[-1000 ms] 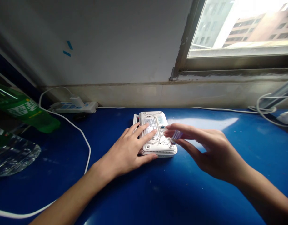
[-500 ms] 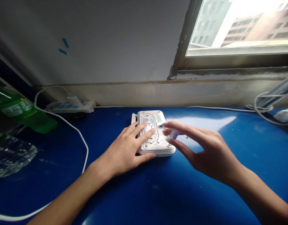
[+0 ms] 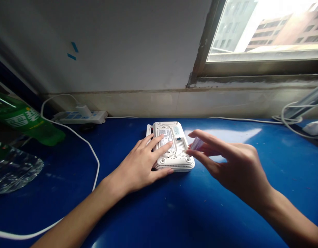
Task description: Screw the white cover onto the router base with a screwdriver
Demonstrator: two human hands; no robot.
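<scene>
A white router-like device (image 3: pixel 176 164) lies on the blue table with its vented, labelled underside up and an antenna-like bar (image 3: pixel 149 130) along its left side. My left hand (image 3: pixel 140 162) rests flat over its left half, fingers spread across the label. An uncovered recess (image 3: pixel 181 146) on the right half shows a small blue connector (image 3: pixel 179 138). Just right of that recess, my right hand (image 3: pixel 232 160) pinches a small pale-violet, shiny block (image 3: pixel 197 143) between thumb and fingers. The block resembles a battery, and fingers hide part of it.
At the left lie a green soda bottle (image 3: pixel 29 124) and a clear plastic bottle (image 3: pixel 16 170). A white power strip (image 3: pixel 97 117) sits by the wall, its white cable (image 3: pixel 93 151) curving forward. Another cable (image 3: pixel 290 119) coils at the far right below the window (image 3: pixel 252 65).
My right hand has drawn slightly right with the block, away from the device, so more of the recess shows. My left hand stays on the device. The view shifted slightly.
</scene>
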